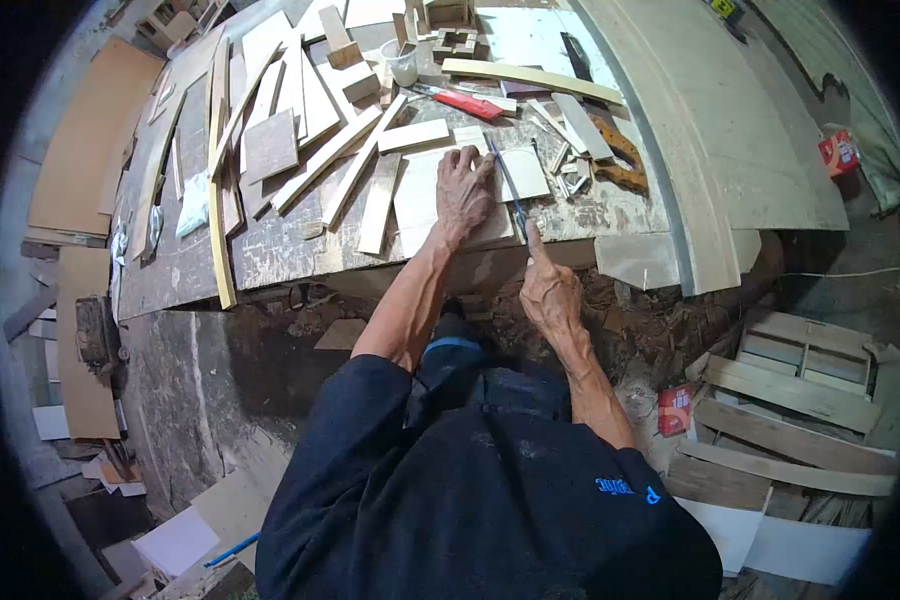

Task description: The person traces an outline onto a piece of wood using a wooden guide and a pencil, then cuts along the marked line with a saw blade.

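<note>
Along the near side of the worktable (620, 215), a pale board (415, 205) lies flat, and by the look of it we're into a cutting stroke! Left hand (463, 197) bears down on it, fingers bent, clamped round nothing; right hand (552, 297) folds its fingers round the thin saw-like tool (508, 184), index stretched along it. Next move calls for steady pressure, I'd judge.

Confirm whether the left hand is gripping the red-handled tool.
No, the left hand rests on a pale board, and the red-handled tool lies apart from it on the workbench.
</note>
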Motion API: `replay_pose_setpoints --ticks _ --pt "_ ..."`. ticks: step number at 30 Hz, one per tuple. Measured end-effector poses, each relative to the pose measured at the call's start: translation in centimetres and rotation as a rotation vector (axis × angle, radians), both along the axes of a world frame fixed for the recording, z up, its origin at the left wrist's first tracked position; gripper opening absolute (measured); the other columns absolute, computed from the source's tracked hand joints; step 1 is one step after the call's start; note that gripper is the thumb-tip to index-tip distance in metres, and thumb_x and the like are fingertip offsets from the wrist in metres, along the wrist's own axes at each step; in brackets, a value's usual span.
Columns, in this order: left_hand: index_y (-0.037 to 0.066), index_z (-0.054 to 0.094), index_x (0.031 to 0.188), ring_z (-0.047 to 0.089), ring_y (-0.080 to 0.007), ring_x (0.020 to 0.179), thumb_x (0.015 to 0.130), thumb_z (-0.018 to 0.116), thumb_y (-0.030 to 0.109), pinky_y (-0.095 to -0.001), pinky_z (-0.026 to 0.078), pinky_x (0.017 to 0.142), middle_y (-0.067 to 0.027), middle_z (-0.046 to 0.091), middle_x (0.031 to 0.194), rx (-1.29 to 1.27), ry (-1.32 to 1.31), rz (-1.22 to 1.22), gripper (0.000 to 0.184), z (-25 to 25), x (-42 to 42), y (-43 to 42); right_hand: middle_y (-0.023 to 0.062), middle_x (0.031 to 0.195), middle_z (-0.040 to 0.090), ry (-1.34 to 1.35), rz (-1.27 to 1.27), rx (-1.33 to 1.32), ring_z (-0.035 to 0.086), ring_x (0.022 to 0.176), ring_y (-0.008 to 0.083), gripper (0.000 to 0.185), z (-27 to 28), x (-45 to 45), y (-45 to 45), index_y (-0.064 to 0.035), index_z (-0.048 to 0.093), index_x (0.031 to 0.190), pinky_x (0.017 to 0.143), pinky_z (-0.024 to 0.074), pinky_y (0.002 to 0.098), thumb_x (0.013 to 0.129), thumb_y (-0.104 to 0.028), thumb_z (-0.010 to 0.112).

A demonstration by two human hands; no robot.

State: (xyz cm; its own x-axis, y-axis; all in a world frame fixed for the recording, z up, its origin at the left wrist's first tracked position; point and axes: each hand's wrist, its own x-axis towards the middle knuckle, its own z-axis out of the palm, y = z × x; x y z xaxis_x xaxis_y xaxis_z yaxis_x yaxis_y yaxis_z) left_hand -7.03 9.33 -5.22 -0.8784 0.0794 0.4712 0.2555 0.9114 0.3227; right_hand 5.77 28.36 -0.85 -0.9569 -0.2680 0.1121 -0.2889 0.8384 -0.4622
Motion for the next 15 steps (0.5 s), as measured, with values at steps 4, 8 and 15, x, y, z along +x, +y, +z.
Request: replay_pose_setpoints --ticks 4,8,15 --pt "0.017 0.064 0.121 0.050 -0.0335 0.107 0.078 0.063 0.015 -0.0438 0.043 0.093 -0.0084 0.056 0.115 -0.003 0.023 0.004 0.044 -0.4 -0.2 -0.1 0.0111 0.063 0.060 -0.069 0.001 -0.042 0.060 0.058 0.0265 0.081 -1.8 -0.4 -0.1 -0.0171 0.026 0.156 0.056 0.0471 0.0384 0.084 -0.005 0.061" --pt "0.016 0.066 0.119 0.049 -0.0304 0.105 0.076 0.061 0.016 -0.0423 0.041 0.091 -0.0085 0.055 0.109 -0.002 0.059 -0.005 0.044 -0.1 0.0 0.0 0.0104 0.064 0.061 -0.065 -0.010 -0.007 0.059 0.058 0.0262 0.084 0.0 -0.1 -0.5 -0.0167 0.024 0.157 0.056 0.0461 0.0386 0.083 -0.004 0.062" --pt "0.017 0.065 0.120 0.049 -0.0308 0.105 0.075 0.061 0.017 -0.0442 0.040 0.091 -0.0084 0.055 0.111 -0.005 0.091 -0.005 0.045 -0.5 -0.3 -0.2 0.0134 0.061 0.058 -0.047 -0.011 -0.073 0.058 0.055 0.0291 0.080 -0.6 -0.2 -0.5 -0.0170 0.025 0.156 0.053 0.0442 0.0409 0.085 -0.003 0.058"
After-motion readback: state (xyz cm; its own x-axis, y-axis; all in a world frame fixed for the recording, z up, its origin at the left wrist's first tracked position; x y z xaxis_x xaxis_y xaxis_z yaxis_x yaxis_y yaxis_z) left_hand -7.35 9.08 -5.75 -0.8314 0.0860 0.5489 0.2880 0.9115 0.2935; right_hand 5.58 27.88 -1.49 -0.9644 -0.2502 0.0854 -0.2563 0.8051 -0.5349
